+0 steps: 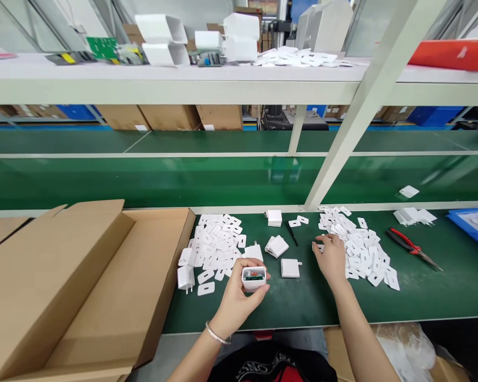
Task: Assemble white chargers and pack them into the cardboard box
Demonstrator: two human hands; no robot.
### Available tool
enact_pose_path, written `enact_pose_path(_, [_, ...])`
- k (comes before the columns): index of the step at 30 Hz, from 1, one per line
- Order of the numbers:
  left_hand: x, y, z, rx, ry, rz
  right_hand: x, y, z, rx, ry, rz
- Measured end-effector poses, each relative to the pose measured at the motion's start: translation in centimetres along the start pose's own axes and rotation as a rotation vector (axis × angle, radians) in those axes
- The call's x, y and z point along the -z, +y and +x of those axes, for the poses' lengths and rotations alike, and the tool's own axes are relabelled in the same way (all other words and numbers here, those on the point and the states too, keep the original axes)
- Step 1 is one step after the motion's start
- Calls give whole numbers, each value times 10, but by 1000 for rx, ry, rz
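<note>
My left hand [239, 297] is closed around a white charger housing [254, 278], open end up, with a circuit board showing inside. My right hand [331, 257] lies on the green bench at the left edge of a heap of flat white cover plates [362, 249], fingers curled over one plate. A second heap of white plates [217, 246] sits left of the held housing. Several finished white chargers lie between the heaps, among them one [290, 268] just right of the housing, one [276, 246] behind it and one [274, 217] farther back.
A large open cardboard box [83, 286] fills the left. Red-handled pliers [410, 246] lie at the right, a black pen [290, 232] in the middle, a blue tray [476, 225] at the far right. A green conveyor belt [183, 180] runs behind, under a white shelf [183, 79].
</note>
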State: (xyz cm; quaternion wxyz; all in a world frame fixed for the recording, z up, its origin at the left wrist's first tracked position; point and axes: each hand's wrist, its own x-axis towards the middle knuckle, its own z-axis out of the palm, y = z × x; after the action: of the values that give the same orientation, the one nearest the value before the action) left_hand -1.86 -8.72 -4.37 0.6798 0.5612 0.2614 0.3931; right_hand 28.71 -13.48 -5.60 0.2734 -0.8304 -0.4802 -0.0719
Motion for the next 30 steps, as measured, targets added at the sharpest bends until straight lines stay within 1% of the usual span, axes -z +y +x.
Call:
enact_pose_path(2, [-5, 0, -2, -9, -3, 21, -12, -8, 6, 58, -47, -39])
enact_pose_path(5, [-13, 6, -3, -30, -23, 40, -33, -29, 22, 130, -156, -55])
enact_pose_path(8, [-16, 14, -5, -51, -34, 46, -46, -44, 40, 121, -220, -52])
enact_pose_path(10, [-15, 19, -7, -62, -24, 52, -45, -45, 47, 89, -240, -30])
enact_pose_path(11, [-14, 21, -8, -63, -15, 56, -41, -44, 49, 72, -243, -11])
enact_pose_path(13, [-10, 25, -11, -66, 5, 60, -26, -42, 47, 46, -232, 43])
enact_pose_path(15, [-8, 27, -13, -68, 16, 60, -5, -42, 42, 35, -207, 111])
enact_pose_path(16, [-8, 29, -14, -71, 17, 58, 6, -43, 38, 28, -195, 182])
enact_pose_path(17, [-8, 31, -14, -72, 17, 55, 18, -47, 34, 17, -181, 286])
enact_pose_path(18, [-8, 32, -15, -74, 13, 53, 28, -52, 30, -7, -163, 445])
enact_pose_path(21, [-13, 38, -15, -91, -4, 48, 54, -71, 17, -123, -75, 862])
enact_pose_path(23, [-15, 41, -15, -109, -20, 51, 64, -84, 8, -189, -27, 982])
enact_pose_path(25, [-17, 42, -16, -121, -32, 55, 69, -95, -4, -222, 6, 1022])
enact_pose_path(27, [-18, 42, -17, -120, -42, 62, 72, -104, -17, -212, 30, 1033])
enact_pose_path(30, [-17, 42, -19, -104, -59, 66, 75, -118, -41, -141, -27, 1084])
